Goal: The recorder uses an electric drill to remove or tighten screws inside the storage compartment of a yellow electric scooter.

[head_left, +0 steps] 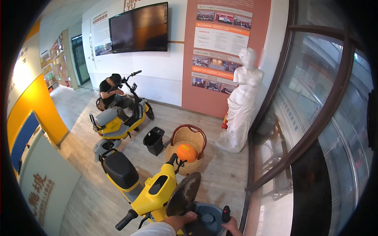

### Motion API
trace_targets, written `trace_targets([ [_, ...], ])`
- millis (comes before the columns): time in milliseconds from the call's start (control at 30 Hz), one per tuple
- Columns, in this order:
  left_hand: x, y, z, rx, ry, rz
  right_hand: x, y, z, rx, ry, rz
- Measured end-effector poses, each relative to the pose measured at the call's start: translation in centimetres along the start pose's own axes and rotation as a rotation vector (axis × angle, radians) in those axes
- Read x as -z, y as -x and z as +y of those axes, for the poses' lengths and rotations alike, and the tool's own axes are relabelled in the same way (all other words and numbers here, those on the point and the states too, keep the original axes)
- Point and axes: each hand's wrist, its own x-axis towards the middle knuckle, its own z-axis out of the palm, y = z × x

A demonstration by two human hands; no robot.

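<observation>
A yellow electric scooter (154, 192) stands right in front of me, with a black seat (121, 170) and black handlebar grips. At its front is a grey-blue basket (212, 215). My left hand (190, 216) is curled at the basket's near left edge; its fingertips are partly hidden. My right hand (232, 225) is closed around a black handheld tool (225, 214) with a small red mark, held upright at the basket's right side. The tool's lower part is out of sight. Between handlebar and basket stands a dark rounded panel (184, 193).
Beyond the scooter are a wicker chair (183, 137) with an orange helmet (186, 152) and a black bin (154, 140). A seated person (111, 91) works at a second yellow scooter (114, 122). A white statue (243, 106) stands by the glass wall (303, 90).
</observation>
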Motion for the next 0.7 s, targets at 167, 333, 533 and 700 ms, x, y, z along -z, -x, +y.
trace_targets([
  [167,-1.4,-0.9,-1.1,-0.124,-0.144,0.089,0.3,-0.2,-0.6,-0.057,-0.021,0.007],
  [333,-1.6,0.1,-1.3,-0.252,-0.201,0.420,-0.4,-0.6,0.5,-0.047,-0.019,0.034],
  [533,-0.8,-0.1,-1.4,-0.238,-0.258,0.241,-0.9,-1.3,0.5,-0.064,-0.059,-0.026],
  [700,3.7,0.3,1.0,-0.215,-0.315,-0.072,0.7,0.0,-0.6,-0.075,-0.050,0.001],
])
